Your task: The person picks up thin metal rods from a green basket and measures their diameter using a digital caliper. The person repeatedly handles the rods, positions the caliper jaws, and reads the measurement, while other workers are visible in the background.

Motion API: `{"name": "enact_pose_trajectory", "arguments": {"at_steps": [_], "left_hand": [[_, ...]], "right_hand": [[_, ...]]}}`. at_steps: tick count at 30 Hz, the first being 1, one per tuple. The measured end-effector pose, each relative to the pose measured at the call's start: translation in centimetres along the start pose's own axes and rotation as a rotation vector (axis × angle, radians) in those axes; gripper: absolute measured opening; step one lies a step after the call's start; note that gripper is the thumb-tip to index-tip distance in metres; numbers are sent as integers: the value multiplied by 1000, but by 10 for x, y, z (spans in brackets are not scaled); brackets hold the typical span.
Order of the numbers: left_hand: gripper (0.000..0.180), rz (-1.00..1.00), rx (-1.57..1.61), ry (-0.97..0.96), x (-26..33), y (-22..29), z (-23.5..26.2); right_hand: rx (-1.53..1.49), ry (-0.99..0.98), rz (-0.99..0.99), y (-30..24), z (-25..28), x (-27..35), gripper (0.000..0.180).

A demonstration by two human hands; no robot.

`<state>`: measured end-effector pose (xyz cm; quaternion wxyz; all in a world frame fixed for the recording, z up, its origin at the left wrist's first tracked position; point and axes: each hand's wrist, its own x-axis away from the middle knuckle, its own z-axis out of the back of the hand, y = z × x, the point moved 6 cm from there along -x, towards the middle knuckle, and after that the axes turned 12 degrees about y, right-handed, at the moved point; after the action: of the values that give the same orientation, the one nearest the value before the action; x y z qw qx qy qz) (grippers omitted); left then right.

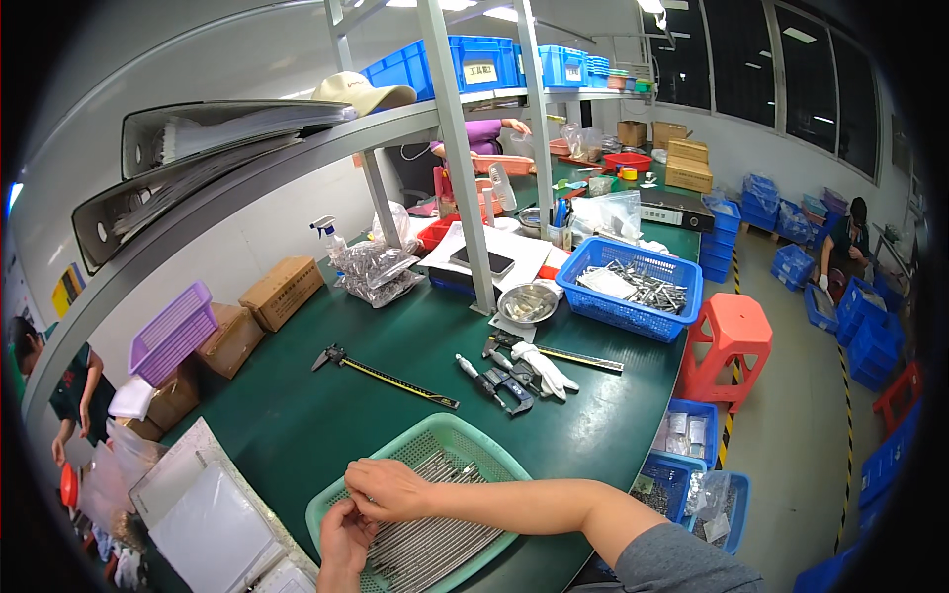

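Observation:
A light green plastic basket [502, 447] sits at the near edge of the table with many thin metal rods [435, 549] lying side by side in it. Over its left part, my right hand [390, 488] is closed, fingers bent down toward my left hand. My left hand [344, 539] is just below it, thumb and fingers pinched together, the two hands meeting at the fingertips. Whatever they hold between them is hidden or too small to name. My right forearm crosses above the rods.
Beyond the basket lie a caliper [386, 376], micrometers [499, 383], a second caliper [583, 360] and white gloves [544, 371]. A blue basket of metal parts [633, 326] stands farther right. A shelf post [465, 168] rises from the table. Co-workers are at far left, back and right.

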<state>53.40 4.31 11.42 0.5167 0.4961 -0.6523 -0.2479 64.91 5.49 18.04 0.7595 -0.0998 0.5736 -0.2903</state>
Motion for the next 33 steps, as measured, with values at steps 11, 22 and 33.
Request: {"name": "enact_pose_trajectory", "arguments": {"at_steps": [11, 22, 33], "left_hand": [[13, -5, 32, -19, -4, -2, 4], [12, 6, 62, -16, -7, -3, 7], [13, 5, 58, -8, -6, -3, 6]], "right_hand": [[33, -110, -105, 12, -7, 6, 12], [43, -89, -140, 18, -9, 9, 13], [27, -88, -129, 16, -4, 5, 15]]}}
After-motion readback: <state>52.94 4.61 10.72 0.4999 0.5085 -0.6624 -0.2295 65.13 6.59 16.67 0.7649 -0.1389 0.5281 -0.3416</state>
